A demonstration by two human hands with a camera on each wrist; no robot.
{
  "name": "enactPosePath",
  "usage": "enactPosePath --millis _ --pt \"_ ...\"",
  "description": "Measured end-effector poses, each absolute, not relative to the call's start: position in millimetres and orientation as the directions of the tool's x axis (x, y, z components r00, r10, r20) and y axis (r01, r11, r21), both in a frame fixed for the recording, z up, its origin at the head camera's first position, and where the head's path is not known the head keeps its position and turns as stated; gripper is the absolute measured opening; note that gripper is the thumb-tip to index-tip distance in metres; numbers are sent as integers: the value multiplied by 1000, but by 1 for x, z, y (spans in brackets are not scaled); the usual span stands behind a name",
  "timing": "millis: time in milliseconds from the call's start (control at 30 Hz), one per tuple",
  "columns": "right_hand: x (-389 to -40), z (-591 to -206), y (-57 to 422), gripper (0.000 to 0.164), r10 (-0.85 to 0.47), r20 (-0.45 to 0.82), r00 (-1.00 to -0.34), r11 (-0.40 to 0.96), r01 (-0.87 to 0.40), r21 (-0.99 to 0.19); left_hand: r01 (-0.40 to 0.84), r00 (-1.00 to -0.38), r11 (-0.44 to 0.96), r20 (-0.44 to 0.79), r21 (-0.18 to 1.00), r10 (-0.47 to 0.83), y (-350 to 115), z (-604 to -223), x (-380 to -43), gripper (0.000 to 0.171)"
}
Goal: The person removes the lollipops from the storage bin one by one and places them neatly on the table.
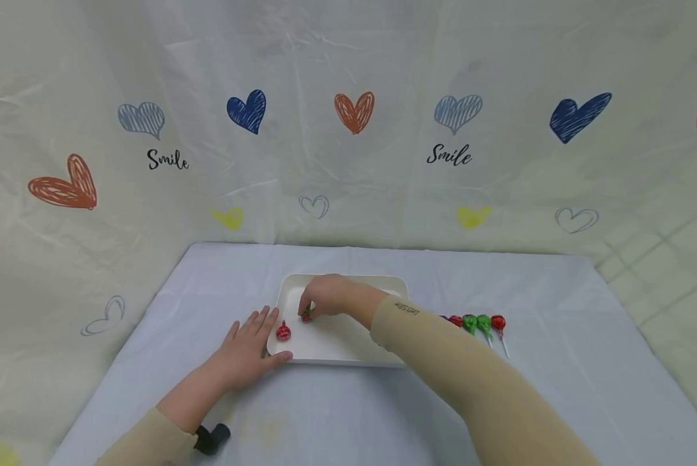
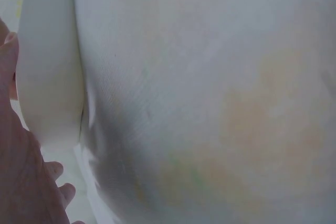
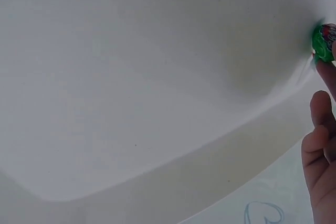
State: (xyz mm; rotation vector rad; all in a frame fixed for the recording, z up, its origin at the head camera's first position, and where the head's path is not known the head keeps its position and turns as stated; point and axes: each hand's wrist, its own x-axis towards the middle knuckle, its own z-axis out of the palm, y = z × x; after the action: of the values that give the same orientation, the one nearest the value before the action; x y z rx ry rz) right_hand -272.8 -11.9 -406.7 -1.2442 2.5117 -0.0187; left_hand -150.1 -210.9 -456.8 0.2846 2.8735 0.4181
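1. Left hand (image 1: 244,356): fingers extended, gripping nothing. It lies at the left end of the tray (image 1: 333,346), with the thumb over the near rim.
2. Right hand (image 1: 329,295): thumb and fingers together, pinching the green lollipop (image 3: 322,43), which also bears dark red print.
3. Green lollipop: located within the left part of the tray. Whether it touches the tray floor cannot be told.
4. Red lollipop (image 1: 283,332): rests in the tray near the left rim, between the two hands.
5. Row (image 1: 483,322): red and green lollipops lie side by side on the cloth (image 1: 564,362), right of the tray, partly hidden by the right sleeve (image 1: 441,353).
6. Backdrop (image 1: 383,39): bears printed hearts and the word "Smile".
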Motion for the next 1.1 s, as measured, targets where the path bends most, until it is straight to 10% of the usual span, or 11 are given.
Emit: enactPosePath --millis 1100 --pt "-262 -401 54 21 -779 -287 -557 622 -744 -243 155 -959 942 -183 299 215 -209 -456 -149 107"
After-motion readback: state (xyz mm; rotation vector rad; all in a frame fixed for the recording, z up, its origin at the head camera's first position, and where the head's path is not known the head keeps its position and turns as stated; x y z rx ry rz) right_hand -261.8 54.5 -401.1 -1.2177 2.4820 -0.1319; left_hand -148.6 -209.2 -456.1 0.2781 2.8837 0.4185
